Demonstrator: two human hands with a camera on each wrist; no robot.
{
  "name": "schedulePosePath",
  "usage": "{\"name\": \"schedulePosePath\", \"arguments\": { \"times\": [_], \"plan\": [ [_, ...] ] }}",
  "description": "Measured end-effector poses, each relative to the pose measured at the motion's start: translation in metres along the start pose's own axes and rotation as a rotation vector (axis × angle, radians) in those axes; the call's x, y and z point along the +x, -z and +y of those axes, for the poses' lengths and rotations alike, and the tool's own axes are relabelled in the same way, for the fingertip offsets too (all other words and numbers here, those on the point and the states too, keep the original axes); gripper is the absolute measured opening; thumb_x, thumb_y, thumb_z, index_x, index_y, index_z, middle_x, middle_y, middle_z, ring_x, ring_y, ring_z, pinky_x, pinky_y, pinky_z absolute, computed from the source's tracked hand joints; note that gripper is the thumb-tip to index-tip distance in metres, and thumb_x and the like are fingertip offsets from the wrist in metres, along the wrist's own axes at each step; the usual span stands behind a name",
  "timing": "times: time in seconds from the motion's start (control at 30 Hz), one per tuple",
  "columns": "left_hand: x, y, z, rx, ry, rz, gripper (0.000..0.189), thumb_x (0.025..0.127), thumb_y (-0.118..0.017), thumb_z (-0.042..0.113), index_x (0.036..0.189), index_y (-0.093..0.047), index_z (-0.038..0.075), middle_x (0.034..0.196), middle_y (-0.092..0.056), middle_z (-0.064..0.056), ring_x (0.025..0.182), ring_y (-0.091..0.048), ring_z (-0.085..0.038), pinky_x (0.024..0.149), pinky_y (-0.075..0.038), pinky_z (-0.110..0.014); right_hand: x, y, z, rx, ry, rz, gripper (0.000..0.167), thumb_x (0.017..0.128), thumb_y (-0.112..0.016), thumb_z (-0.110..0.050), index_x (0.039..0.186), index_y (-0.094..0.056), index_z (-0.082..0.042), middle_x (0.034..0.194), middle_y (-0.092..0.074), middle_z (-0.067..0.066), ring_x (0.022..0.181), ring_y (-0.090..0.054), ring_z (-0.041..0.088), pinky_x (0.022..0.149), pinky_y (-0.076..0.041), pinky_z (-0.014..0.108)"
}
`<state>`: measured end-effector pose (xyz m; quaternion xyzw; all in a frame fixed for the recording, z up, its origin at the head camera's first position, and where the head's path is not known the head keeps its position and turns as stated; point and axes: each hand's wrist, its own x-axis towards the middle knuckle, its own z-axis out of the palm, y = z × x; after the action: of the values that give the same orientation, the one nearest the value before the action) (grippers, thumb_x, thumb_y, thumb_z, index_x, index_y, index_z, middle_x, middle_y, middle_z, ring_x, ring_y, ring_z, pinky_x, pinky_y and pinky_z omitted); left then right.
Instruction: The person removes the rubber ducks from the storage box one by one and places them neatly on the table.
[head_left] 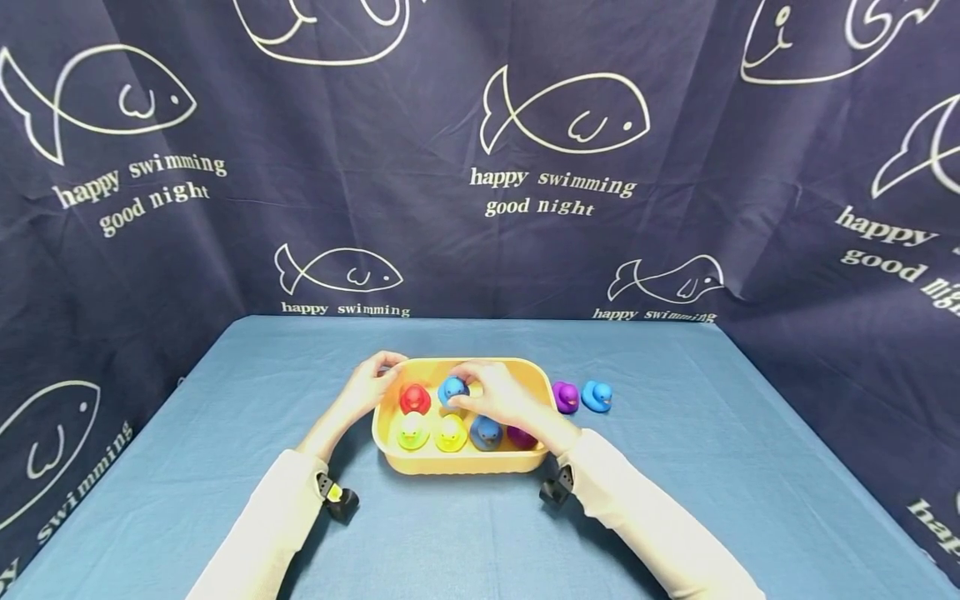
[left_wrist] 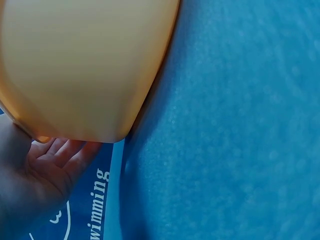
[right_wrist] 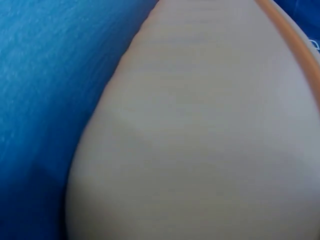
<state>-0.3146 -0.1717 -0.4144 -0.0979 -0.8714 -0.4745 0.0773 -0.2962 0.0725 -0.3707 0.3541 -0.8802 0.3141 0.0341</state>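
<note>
The tub (head_left: 465, 463) is yellow-orange, the backdrop (head_left: 450, 242) navy (with white fish (head_left: 566, 112)).

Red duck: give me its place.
In the head view, the red duck sits in the tub, at its left end, just behind the lime duck, near the left hand.

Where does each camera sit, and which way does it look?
Head: worn there, facing forward and down at the yellow tub; left hand, right hand and sleeves show.
Left wrist: worn there, facing the tub's outside; the left hand shows.
Right wrist: worn there, facing the tub's outside up close; no body part shows.
Both wrist views share the tub and blue cloth.
</note>
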Motion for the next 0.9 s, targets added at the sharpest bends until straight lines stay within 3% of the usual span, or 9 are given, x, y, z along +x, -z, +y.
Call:
{"name": "schedulePosePath", "arguments": {
  "times": [0.33, 0.73, 0.9],
  "plan": [
    [-0.001, 0.000, 0.002, 0.001, 0.005, 0.002, 0.023, 0.094, -0.055, 0.014, 0.111, -0.060, 0.000, 0.107, -0.062, -0.018, 0.091, -0.063, -0.028, 0.079, -0.049, -0.034, -0.010, 0.011, 0.000, 0.006, -0.062, 0.017, 0.038, 0.081, -0.073, -0.028, 0.114, -0.065, -0.012, 0.107, -0.066, 0.003, 0.100, -0.062, 0.021, 0.090, -0.049, 0.037],
    [-0.001, 0.000, 0.002, -0.003, 0.004, -0.001, 0.023, 0.094, -0.055, 0.015, 0.111, -0.061, 0.000, 0.106, -0.063, -0.017, 0.087, -0.061, -0.025, 0.076, -0.048, -0.030, -0.023, 0.025, 0.004, -0.047, 0.019, 0.092, 0.038, 0.079, -0.075, -0.029, 0.113, -0.067, -0.015, 0.102, -0.067, -0.001, 0.096, -0.063, 0.017, 0.087, -0.049, 0.038],
    [-0.002, 0.001, 0.002, -0.001, -0.008, -0.003, 0.023, 0.094, -0.055, 0.015, 0.111, -0.061, 0.000, 0.106, -0.063, -0.018, 0.085, -0.061, -0.024, 0.075, -0.048, -0.029, -0.029, 0.029, 0.008, 0.010, 0.042, 0.091, 0.038, 0.078, -0.076, -0.024, 0.112, -0.067, -0.010, 0.101, -0.067, 0.003, 0.095, -0.063, 0.022, 0.087, -0.050, 0.043]
  ]
}}
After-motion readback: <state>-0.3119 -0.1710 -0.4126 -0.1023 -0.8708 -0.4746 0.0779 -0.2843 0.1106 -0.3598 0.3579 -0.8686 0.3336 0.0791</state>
